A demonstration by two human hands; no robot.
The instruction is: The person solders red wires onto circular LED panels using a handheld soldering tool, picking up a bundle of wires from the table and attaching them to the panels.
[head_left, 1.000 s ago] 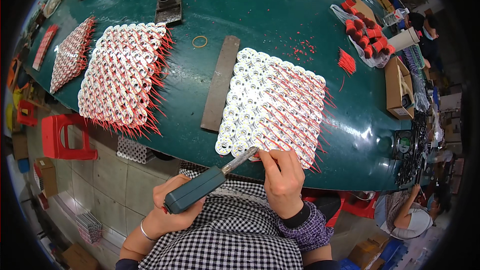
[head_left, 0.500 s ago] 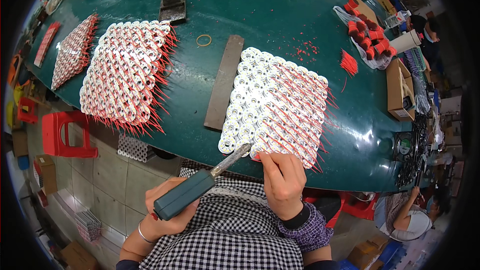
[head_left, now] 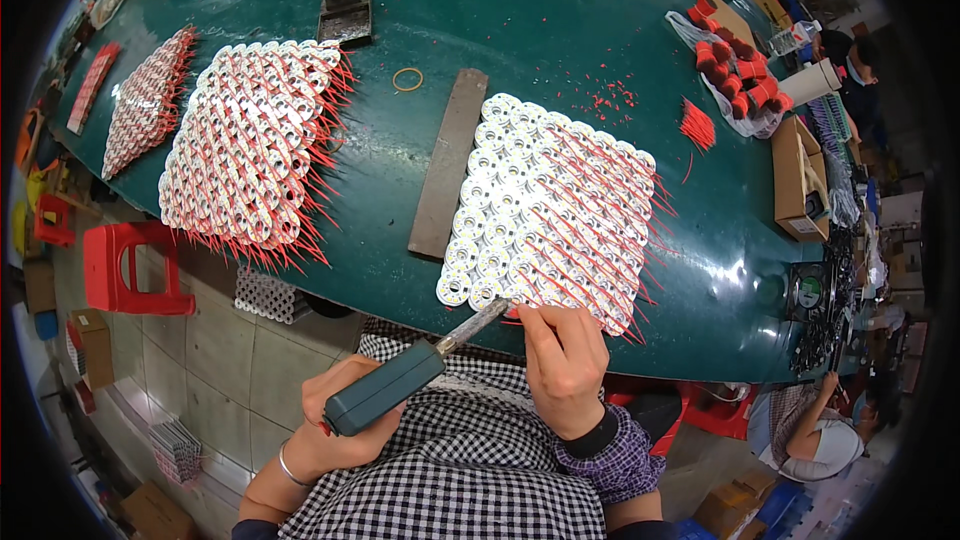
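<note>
My left hand [head_left: 345, 425] is wrapped round the dark green handle of a soldering iron [head_left: 388, 387]. Its metal tip touches or hovers just over the front edge of a panel of round white circuit boards [head_left: 490, 210]; contact is hard to make out. Close beside the tip, my right hand [head_left: 568, 370] pinches a thin red wire [head_left: 514, 313], mostly hidden by the fingers. Red wires lie slantwise across the right part of this panel, while its left columns show bare white discs.
A flat grey bar [head_left: 448, 165] lies left of the panel. Further left are wired panels [head_left: 250, 140]. A soldering stand [head_left: 346, 10], loose red wires [head_left: 697, 126], red wire bundles [head_left: 740, 70] and a cardboard box [head_left: 800, 180] sit on the green table [head_left: 500, 20].
The soldering iron's tip has shifted slightly right and toward me, closer to my right fingertips. My left hand moved right with it; my right hand stays nearly still.
</note>
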